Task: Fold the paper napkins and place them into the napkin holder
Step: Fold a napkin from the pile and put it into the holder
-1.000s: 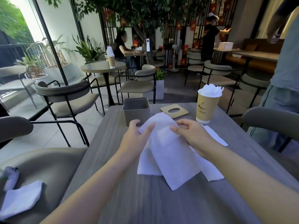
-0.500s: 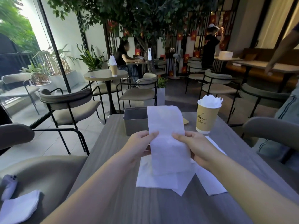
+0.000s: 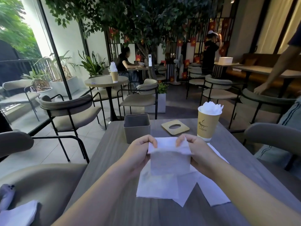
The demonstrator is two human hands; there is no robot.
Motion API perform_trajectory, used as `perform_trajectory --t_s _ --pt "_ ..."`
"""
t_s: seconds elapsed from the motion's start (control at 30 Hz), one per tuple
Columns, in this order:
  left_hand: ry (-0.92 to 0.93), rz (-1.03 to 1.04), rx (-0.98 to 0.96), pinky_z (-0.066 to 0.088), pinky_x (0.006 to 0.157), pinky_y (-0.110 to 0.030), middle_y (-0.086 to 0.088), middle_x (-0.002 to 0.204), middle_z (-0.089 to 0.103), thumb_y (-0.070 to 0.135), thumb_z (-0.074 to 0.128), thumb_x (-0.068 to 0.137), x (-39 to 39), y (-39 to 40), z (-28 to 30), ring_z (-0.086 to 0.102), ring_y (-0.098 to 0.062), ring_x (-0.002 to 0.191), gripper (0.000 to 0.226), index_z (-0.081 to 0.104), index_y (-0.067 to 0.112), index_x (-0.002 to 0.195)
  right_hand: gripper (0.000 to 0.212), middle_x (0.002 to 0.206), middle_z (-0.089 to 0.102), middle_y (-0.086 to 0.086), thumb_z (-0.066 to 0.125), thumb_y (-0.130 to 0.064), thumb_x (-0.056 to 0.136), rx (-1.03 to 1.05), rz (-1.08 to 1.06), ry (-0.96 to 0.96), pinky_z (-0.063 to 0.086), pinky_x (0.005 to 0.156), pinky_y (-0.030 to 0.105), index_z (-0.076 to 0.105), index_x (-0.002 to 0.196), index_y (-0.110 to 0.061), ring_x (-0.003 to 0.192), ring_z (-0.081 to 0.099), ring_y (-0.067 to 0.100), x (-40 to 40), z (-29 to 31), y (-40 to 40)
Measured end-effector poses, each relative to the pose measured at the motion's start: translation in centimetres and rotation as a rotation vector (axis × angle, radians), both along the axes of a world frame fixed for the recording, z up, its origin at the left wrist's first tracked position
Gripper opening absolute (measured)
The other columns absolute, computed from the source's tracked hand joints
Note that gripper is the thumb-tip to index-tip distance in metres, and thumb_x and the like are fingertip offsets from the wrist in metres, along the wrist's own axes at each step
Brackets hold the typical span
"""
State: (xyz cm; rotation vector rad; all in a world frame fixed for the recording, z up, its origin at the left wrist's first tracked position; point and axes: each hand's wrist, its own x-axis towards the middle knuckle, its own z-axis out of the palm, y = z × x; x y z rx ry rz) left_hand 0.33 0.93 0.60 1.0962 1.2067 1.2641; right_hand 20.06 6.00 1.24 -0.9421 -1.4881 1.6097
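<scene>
I hold a white paper napkin (image 3: 170, 160) upright above the table, its top half bent over toward me. My left hand (image 3: 140, 150) pinches its top left corner and my right hand (image 3: 194, 150) pinches its top right corner. Under it, several flat white napkins (image 3: 161, 185) lie spread on the grey wooden table (image 3: 162, 212). The square grey napkin holder (image 3: 136, 128) stands open just beyond my left hand, with nothing visible inside. Its wooden lid (image 3: 175, 127) with an oval slot lies flat to the holder's right.
A tan paper cup (image 3: 207, 123) stuffed with napkins stands at the table's far right. A chair on my left holds a folded napkin stack (image 3: 19, 212) and a small device (image 3: 6, 196). Chairs ring the table; a person's arm (image 3: 276, 69) reaches in at far right.
The napkin was lifted off the pile and held up as a tall strip. Its top half has now been folded down toward me, and both hands have shifted to its upper corners.
</scene>
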Motion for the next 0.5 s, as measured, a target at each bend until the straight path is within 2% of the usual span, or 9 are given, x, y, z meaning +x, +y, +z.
perform_trajectory --t_s 0.03,0.1,0.2,0.23,0.3,0.33,0.4,0.47,0.5 --pt "0.028 0.025 -0.017 0.041 0.051 -0.022 -0.009 0.075 0.058 -0.013 0.037 0.090 0.0 -0.1 0.1 0.053 -0.021 0.062 0.041 0.057 0.012 0.066 0.028 0.081 0.066 0.014 0.056 0.000 0.092 -0.012 0.010 -0.008 0.046 0.055 0.026 0.065 0.068 -0.012 0.067 0.062 0.025 0.1 0.1 0.0" --pt "0.109 0.081 -0.015 0.033 0.045 -0.022 -0.004 0.070 0.054 -0.010 0.032 0.088 -0.2 0.0 0.1 0.049 -0.020 0.056 0.040 0.052 0.015 0.064 0.040 0.091 0.063 0.017 0.042 0.004 0.097 -0.052 0.048 -0.018 0.044 0.059 0.029 0.063 0.068 -0.014 0.079 0.059 0.029 0.2 0.2 0.0" --pt "0.273 0.160 0.045 0.021 0.055 -0.032 -0.009 0.078 0.041 -0.003 0.030 0.084 -0.5 0.4 -0.2 0.035 -0.025 0.074 0.036 0.048 0.018 0.061 0.028 0.104 0.058 0.014 0.042 -0.020 0.100 -0.168 0.182 0.064 0.047 0.077 0.038 0.065 0.087 -0.010 0.094 0.056 0.031 0.4 0.4 -0.1" --pt "0.307 0.188 0.053 0.019 0.056 -0.033 -0.009 0.079 0.038 -0.002 0.030 0.084 -0.5 0.5 -0.1 0.032 -0.026 0.075 0.035 0.048 0.018 0.061 0.034 0.107 0.058 0.014 0.040 -0.030 0.099 -0.204 0.209 0.108 0.046 0.082 0.043 0.066 0.094 -0.008 0.098 0.055 0.032 0.4 0.4 0.0" --pt "0.352 0.241 0.073 0.019 0.054 -0.030 -0.008 0.077 0.035 -0.003 0.030 0.084 -0.7 0.5 0.2 0.029 -0.023 0.072 0.036 0.047 0.018 0.061 0.043 0.101 0.062 0.012 0.043 -0.043 0.100 -0.215 0.199 0.104 0.045 0.083 0.044 0.069 0.097 -0.009 0.093 0.055 0.030 0.3 0.6 0.1" --pt "0.372 0.252 0.095 0.020 0.052 -0.027 -0.007 0.075 0.035 -0.004 0.030 0.085 -0.8 0.4 0.4 0.029 -0.021 0.070 0.037 0.047 0.017 0.060 0.038 0.095 0.063 0.009 0.051 -0.044 0.100 -0.185 0.175 0.051 0.046 0.080 0.040 0.072 0.096 -0.012 0.087 0.057 0.027 0.2 0.6 0.2" --pt "0.399 0.250 0.142 0.022 0.049 -0.022 -0.004 0.070 0.036 -0.008 0.031 0.085 -1.0 0.2 0.8 0.030 -0.019 0.064 0.038 0.047 0.016 0.059 0.022 0.093 0.065 0.008 0.064 -0.034 0.097 -0.079 0.162 -0.060 0.051 0.077 0.037 0.074 0.099 -0.015 0.081 0.062 0.020 -0.2 0.3 0.3" --pt "0.411 0.249 0.149 0.024 0.047 -0.017 0.001 0.063 0.036 -0.008 0.033 0.086 -1.2 0.2 1.0 0.031 -0.015 0.058 0.039 0.050 0.015 0.060 0.010 0.107 0.071 0.010 0.070 -0.019 0.095 0.034 0.142 -0.137 0.056 0.086 0.039 0.078 0.101 -0.016 0.091 0.069 0.020 -0.5 -0.4 0.6" --pt "0.409 0.244 0.145 0.026 0.046 -0.016 0.003 0.061 0.038 -0.008 0.034 0.088 -1.3 0.2 1.0 0.032 -0.014 0.056 0.038 0.054 0.014 0.064 0.012 0.110 0.073 0.006 0.070 -0.015 0.094 0.102 0.102 -0.190 0.056 0.087 0.039 0.080 0.098 -0.019 0.093 0.069 0.022 -0.7 -0.6 0.8"
